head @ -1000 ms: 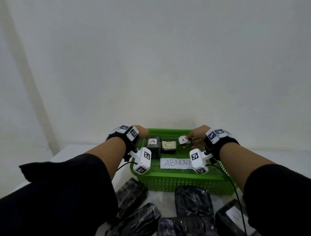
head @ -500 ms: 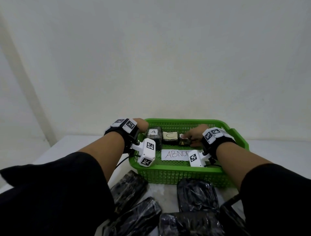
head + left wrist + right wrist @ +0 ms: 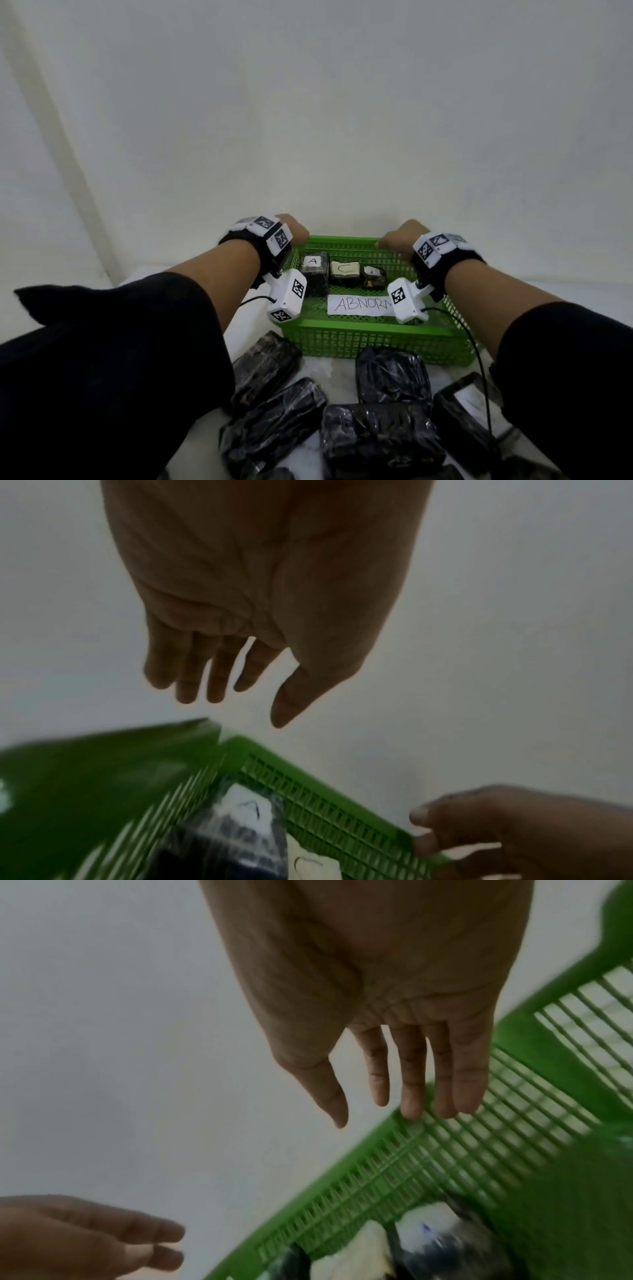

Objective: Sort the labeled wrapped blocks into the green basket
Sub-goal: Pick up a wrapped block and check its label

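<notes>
Green basket [image 3: 359,334] on table [image 3: 318,368], holding three labeled blocks [image 3: 344,272] and an "ABNORM…" paper label [image 3: 358,305]. Left hand [image 3: 260,593] and right hand [image 3: 387,988] empty, fingers extended above far rim. Black wrapped blocks [image 3: 390,377] crowd basket's near side.

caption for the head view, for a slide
Both hands, left hand and right hand, open above green plastic basket holding three labeled wrapped blocks.

A white wall [image 3: 308,120] rises behind the white table [image 3: 548,287].
</notes>
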Action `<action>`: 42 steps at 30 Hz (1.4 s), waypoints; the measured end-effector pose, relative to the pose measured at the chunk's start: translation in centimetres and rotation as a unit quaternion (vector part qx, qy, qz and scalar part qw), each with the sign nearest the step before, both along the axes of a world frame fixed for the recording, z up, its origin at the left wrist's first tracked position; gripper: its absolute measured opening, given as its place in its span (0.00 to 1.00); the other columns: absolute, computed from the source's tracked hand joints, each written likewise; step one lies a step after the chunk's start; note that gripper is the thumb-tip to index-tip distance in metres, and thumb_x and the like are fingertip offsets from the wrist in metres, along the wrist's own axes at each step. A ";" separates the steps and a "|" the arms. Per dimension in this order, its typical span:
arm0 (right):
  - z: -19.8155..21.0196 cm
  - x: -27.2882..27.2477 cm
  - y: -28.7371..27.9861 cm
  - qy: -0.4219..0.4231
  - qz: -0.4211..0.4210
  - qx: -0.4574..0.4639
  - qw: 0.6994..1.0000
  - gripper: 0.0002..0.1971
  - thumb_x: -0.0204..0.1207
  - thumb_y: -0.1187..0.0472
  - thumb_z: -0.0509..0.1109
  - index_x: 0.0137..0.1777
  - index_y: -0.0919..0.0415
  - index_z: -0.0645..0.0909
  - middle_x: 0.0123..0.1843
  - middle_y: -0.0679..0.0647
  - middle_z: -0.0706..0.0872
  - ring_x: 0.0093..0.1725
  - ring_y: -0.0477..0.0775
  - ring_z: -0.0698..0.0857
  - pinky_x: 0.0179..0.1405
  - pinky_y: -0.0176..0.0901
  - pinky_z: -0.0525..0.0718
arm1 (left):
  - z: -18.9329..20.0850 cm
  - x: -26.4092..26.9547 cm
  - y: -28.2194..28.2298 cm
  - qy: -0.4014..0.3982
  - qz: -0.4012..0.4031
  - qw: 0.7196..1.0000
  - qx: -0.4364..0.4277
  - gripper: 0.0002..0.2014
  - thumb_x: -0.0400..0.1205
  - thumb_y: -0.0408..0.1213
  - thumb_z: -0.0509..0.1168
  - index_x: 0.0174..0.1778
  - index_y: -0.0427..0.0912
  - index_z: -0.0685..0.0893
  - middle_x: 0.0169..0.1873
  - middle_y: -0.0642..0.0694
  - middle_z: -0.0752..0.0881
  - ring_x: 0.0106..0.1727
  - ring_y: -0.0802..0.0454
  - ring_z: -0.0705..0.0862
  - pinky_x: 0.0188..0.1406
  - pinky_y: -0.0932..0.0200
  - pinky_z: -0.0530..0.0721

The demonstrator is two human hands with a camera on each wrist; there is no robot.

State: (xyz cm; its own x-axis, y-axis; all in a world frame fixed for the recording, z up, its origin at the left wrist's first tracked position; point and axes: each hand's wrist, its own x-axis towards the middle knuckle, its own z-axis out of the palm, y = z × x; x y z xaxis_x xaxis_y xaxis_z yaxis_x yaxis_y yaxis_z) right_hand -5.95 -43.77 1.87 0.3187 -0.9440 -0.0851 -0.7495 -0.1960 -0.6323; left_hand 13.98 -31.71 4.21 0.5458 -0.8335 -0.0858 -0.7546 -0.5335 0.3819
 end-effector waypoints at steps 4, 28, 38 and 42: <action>5.1 -0.7 2.9 0.012 0.045 -0.112 0.993 0.24 0.81 0.48 0.77 0.67 0.66 0.87 0.69 0.61 0.89 0.67 0.63 0.87 0.61 0.48 0.83 | 4.0 -0.8 1.7 -0.069 -0.034 0.996 -0.042 0.13 0.84 0.45 0.67 0.54 0.38 0.85 0.57 0.39 0.85 0.56 0.41 0.83 0.55 0.53 0.80; 5.6 -10.4 29.0 0.050 0.191 -0.236 0.951 0.48 0.78 0.29 0.70 0.90 0.56 0.62 0.90 0.55 0.67 0.90 0.58 0.62 0.87 0.59 0.67 | 7.8 -12.0 24.9 -0.126 -0.199 0.964 -0.126 0.32 0.86 0.52 0.66 0.85 0.46 0.69 0.82 0.51 0.73 0.83 0.51 0.70 0.81 0.55 0.66; -2.0 -12.2 36.4 0.078 0.296 -0.132 0.943 0.46 0.78 0.41 0.78 0.91 0.55 0.62 0.88 0.51 0.71 0.85 0.52 0.71 0.82 0.45 0.70 | -3.0 -13.6 33.8 -0.045 -0.230 0.964 -0.126 0.30 0.83 0.50 0.71 0.82 0.49 0.75 0.78 0.51 0.80 0.78 0.54 0.78 0.78 0.60 0.73; -4.8 -11.9 37.6 0.123 0.341 -0.113 0.925 0.42 0.72 0.44 0.83 0.84 0.53 0.72 0.79 0.50 0.77 0.78 0.53 0.76 0.75 0.45 0.75 | -5.7 -14.3 35.5 -0.036 -0.249 0.963 -0.095 0.31 0.81 0.50 0.74 0.80 0.48 0.78 0.73 0.52 0.83 0.72 0.57 0.81 0.70 0.67 0.75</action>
State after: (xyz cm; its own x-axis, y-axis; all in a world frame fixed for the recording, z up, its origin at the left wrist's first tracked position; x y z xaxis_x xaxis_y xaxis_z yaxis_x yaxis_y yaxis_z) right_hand -17.84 -6.20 -2.91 0.8436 -0.5338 -0.0589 -0.5190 -0.7821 -0.3448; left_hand -0.31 3.81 -1.53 0.0737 -0.9903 0.1177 -0.9266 -0.0243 0.3752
